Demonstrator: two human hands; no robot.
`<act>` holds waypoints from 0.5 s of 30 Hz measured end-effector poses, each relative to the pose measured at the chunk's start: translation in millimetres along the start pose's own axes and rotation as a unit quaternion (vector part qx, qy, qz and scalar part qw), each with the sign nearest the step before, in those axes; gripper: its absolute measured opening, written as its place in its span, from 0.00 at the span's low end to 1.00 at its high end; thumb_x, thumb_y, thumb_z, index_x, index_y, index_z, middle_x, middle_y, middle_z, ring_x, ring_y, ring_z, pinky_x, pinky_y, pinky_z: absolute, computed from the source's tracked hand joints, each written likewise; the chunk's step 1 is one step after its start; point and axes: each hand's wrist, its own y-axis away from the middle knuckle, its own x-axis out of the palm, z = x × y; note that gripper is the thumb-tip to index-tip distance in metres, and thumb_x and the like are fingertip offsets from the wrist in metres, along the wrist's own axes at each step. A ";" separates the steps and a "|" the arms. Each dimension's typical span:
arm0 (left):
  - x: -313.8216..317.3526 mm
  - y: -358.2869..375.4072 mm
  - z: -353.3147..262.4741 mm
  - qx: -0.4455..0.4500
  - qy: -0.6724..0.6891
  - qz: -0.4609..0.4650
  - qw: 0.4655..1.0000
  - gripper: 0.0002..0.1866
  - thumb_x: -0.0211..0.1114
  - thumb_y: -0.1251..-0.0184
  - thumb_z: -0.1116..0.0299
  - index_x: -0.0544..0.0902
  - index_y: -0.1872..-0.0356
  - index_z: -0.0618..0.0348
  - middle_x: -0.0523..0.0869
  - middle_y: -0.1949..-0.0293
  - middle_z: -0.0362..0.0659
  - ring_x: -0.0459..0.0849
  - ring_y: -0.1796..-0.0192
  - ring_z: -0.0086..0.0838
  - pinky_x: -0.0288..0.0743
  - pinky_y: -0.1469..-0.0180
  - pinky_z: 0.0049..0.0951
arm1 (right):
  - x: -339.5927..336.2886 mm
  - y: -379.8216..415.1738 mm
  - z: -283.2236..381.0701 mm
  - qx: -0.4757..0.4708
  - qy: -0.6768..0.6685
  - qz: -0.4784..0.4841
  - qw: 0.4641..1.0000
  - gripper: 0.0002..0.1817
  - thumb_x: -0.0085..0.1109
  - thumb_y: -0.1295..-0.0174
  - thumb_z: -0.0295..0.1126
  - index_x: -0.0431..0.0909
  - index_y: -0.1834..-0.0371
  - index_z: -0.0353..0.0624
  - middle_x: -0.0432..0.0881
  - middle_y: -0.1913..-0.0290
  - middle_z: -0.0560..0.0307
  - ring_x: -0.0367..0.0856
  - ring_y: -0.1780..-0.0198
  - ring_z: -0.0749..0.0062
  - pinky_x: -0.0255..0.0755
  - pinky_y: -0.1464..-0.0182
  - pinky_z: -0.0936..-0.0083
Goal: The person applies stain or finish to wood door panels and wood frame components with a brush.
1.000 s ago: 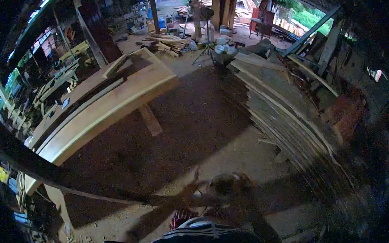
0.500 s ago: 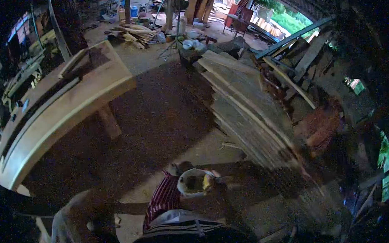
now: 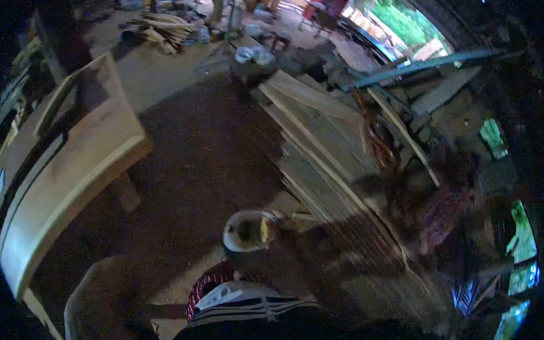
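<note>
A round pale bowl (image 3: 231, 241) with dark contents is held up in front of my lap. My right hand (image 3: 280, 224), dim and blurred, is closed at the bowl's right side. A small yellow piece (image 3: 265, 230) shows against the inner wall there; what it is I cannot make out. My left hand cannot be picked out in the shadow. Below the bowl, a red striped cloth (image 3: 204, 287) lies by my lap, beside a white patch of cloth (image 3: 229, 293).
A thick pale wooden slab (image 3: 92, 148) stands on legs at left. Long planks (image 3: 326, 142) are stacked on the right. Carved dark wood (image 3: 381, 146) and a blue-green beam (image 3: 426, 68) lie beyond them. Farther back are a heap of sticks (image 3: 166, 31) and a red chair (image 3: 328, 7).
The view has turned and shifted. The bowl has moved up and left in the picture, with my right hand still at its side. Less of the red striped cloth shows.
</note>
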 end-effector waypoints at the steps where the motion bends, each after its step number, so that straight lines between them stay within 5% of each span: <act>1: -11.3 -7.3 9.5 0.005 0.006 0.003 1.000 0.25 0.60 0.37 0.60 0.70 0.41 0.60 0.73 0.43 0.45 0.72 0.41 0.33 0.66 0.40 0.36 | 0.7 -13.9 2.1 0.004 -0.018 0.011 1.000 0.28 0.54 0.37 0.44 0.65 0.39 0.38 0.77 0.61 0.56 0.77 0.60 0.73 0.73 0.55 0.78; 7: -51.8 -16.8 55.8 -0.002 -0.003 -0.003 1.000 0.25 0.60 0.37 0.60 0.70 0.41 0.61 0.74 0.44 0.44 0.73 0.42 0.33 0.67 0.41 0.36 | 27.0 -71.5 52.3 0.001 0.080 0.045 0.996 0.30 0.54 0.37 0.45 0.64 0.39 0.35 0.77 0.61 0.54 0.78 0.66 0.73 0.75 0.62 0.73; 12: -73.6 -0.5 86.0 -0.082 -0.027 -0.051 0.995 0.25 0.60 0.37 0.60 0.70 0.41 0.62 0.75 0.45 0.44 0.74 0.43 0.33 0.68 0.41 0.35 | 21.8 -111.3 3.9 -0.055 0.041 0.017 0.998 0.24 0.52 0.35 0.40 0.66 0.41 0.37 0.78 0.57 0.54 0.76 0.67 0.75 0.73 0.62 0.74; 15: -82.7 26.1 129.7 -0.216 -0.047 -0.120 0.968 0.25 0.60 0.37 0.60 0.70 0.42 0.62 0.75 0.45 0.44 0.75 0.43 0.33 0.69 0.42 0.35 | 2.7 -180.7 -83.1 -0.215 -0.001 -0.078 0.973 0.20 0.51 0.33 0.38 0.68 0.43 0.38 0.78 0.56 0.54 0.75 0.67 0.76 0.72 0.62 0.74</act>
